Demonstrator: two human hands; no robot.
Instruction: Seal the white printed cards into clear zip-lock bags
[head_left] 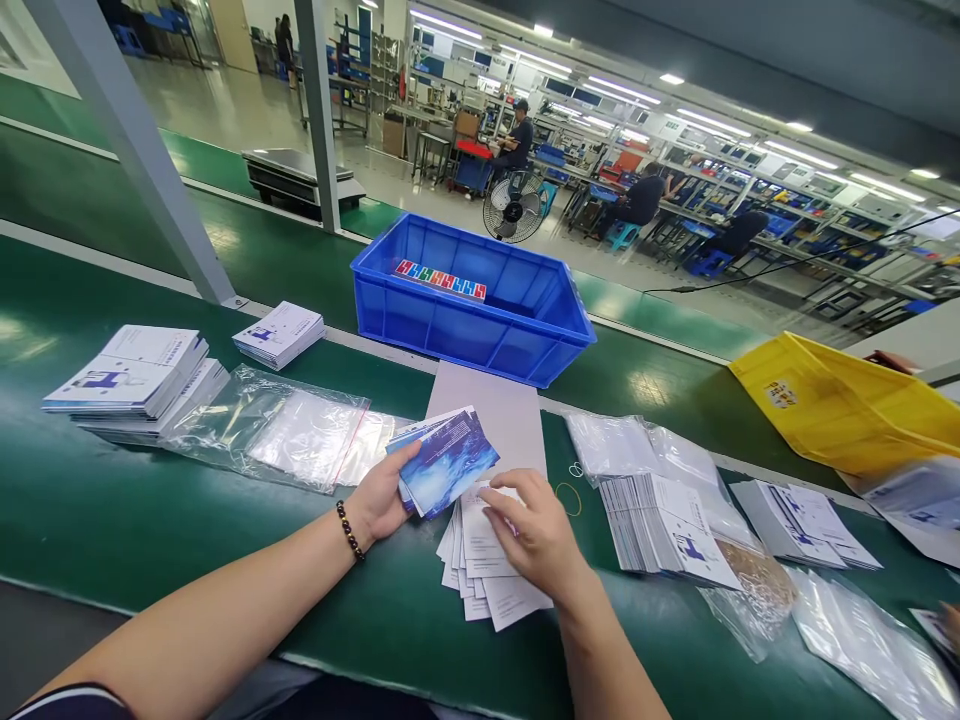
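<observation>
The left hand (384, 497) grips a few blue printed cards (452, 462), fanned a little, above the green surface (337, 610). The right hand (536, 525), fingers curled and partly open, is over the near-side spread of white leaflets (484, 560); whether it pinches one, I cannot tell. Beyond both hands sits a blue bin (465, 335).

both forearms (247, 605) reach forward, the left grip (381, 498) closed, the right grip (536, 528) loosely curled and palm down
</observation>
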